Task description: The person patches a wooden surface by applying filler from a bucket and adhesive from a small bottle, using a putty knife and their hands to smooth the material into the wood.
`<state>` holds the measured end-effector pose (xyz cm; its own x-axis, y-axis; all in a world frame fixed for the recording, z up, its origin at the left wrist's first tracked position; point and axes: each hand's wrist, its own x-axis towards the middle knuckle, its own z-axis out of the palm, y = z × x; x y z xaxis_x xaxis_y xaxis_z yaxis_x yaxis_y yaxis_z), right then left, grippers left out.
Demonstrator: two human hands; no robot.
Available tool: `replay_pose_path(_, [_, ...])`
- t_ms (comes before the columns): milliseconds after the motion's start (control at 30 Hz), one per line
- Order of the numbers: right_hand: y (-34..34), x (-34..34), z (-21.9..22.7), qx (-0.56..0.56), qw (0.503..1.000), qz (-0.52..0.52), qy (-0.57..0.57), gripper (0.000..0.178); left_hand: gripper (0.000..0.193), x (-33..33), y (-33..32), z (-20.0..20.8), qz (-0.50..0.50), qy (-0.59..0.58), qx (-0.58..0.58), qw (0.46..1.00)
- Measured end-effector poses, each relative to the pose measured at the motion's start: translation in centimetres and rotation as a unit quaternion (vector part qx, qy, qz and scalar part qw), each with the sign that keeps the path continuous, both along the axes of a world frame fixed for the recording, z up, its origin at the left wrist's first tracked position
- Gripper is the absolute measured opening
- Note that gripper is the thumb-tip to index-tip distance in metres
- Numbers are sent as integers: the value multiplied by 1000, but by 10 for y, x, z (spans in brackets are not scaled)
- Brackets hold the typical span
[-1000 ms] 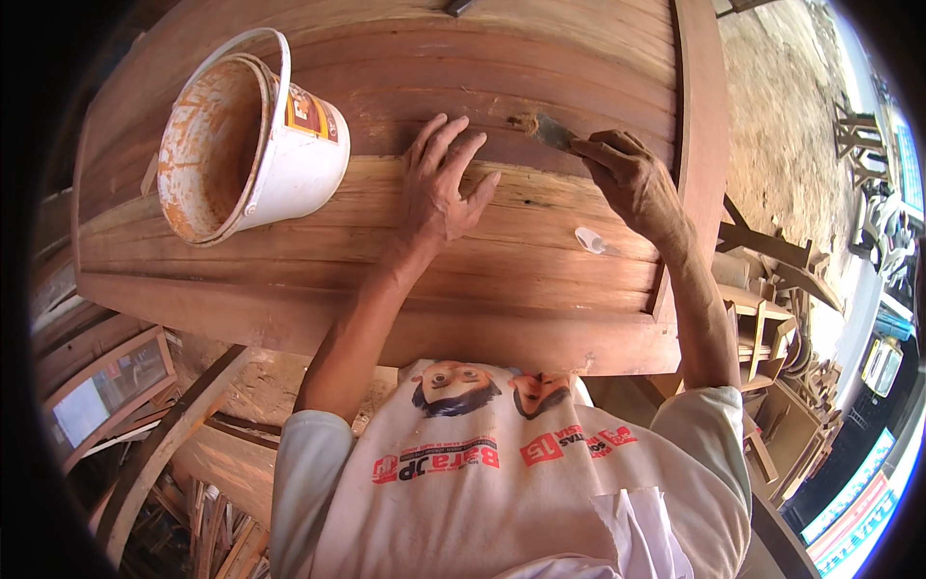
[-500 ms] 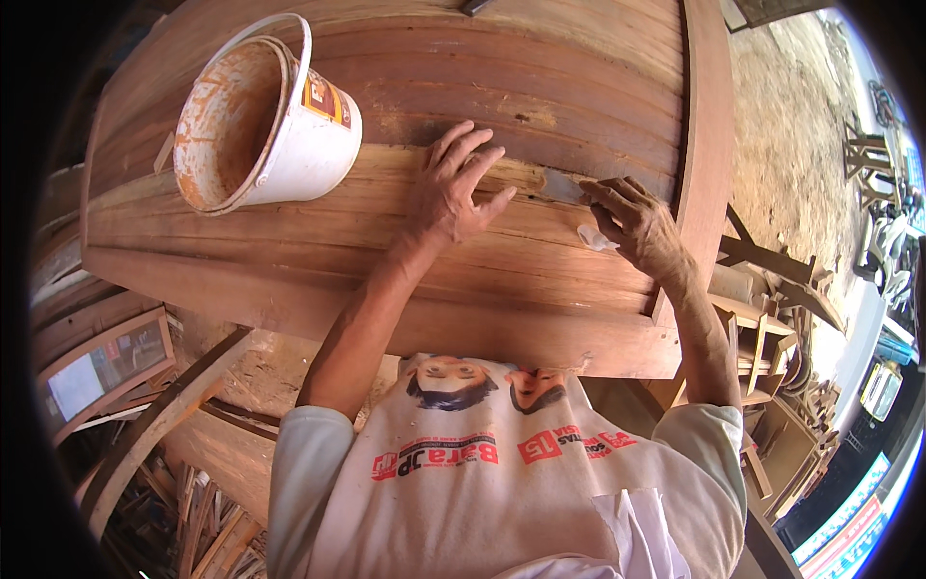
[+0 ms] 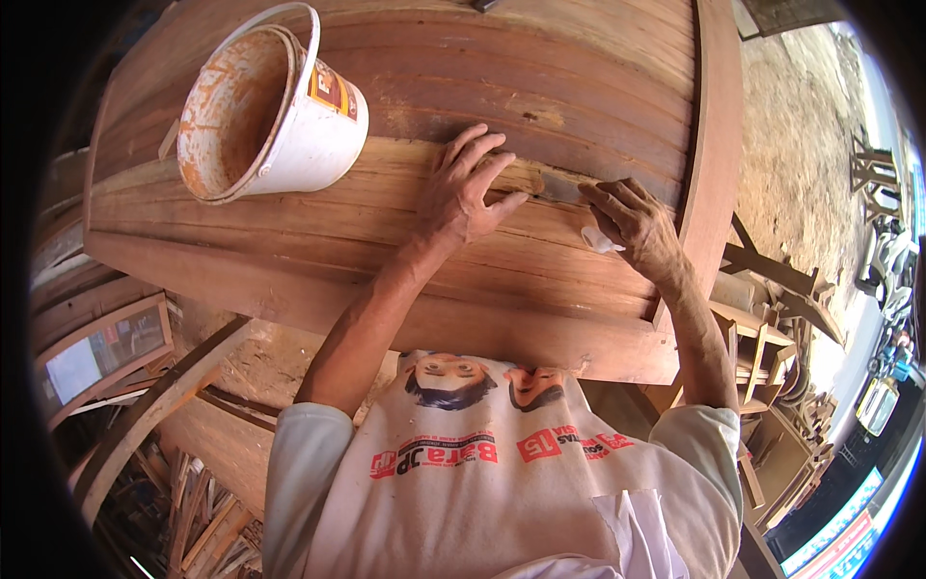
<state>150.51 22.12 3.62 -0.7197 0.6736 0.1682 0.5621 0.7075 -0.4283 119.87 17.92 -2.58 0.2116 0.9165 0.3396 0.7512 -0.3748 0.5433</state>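
Observation:
A framed wooden panel (image 3: 453,289), built of long boards, lies in front of me. My right hand (image 3: 632,222) grips a putty knife (image 3: 561,187), its thin flat blade pointing left and lying along the seam between a pale board and a darker one. Under that hand, a small whitish translucent piece (image 3: 600,239) sits against the boards. My left hand (image 3: 468,188) rests on the panel just left of the blade, fingers spread and holding nothing. Left of it, a white bucket (image 3: 323,145) smeared inside with orange-brown paste lies tipped, its mouth facing left and its handle up.
A dark object (image 3: 485,5) lies at the panel's far edge. A raised frame rail (image 3: 714,135) borders the panel's right side. Below left are a curved timber (image 3: 159,400), a glazed frame (image 3: 104,349) and wood offcuts (image 3: 207,521). Wooden furniture parts (image 3: 762,338) stand at right.
The putty knife's blade has turned from a pale, light-catching angle to a darker, flatter-looking one. Both hands stay nearly in place, while the whole view has shifted slightly.

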Motion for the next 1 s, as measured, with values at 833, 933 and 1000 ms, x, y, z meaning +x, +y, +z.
replay_pose_path(833, [-7,5,-4,31,999,0,15,35,47,2,4,0,14,-10,23,1000])
replay_pose_path(933, [-1,4,-5,37,999,18,9,32,42,0,5,-1,10,-25,34,999])
replay_pose_path(1000, [1,3,-4,42,999,19,4,30,39,1,5,0,13,-25,31,999])
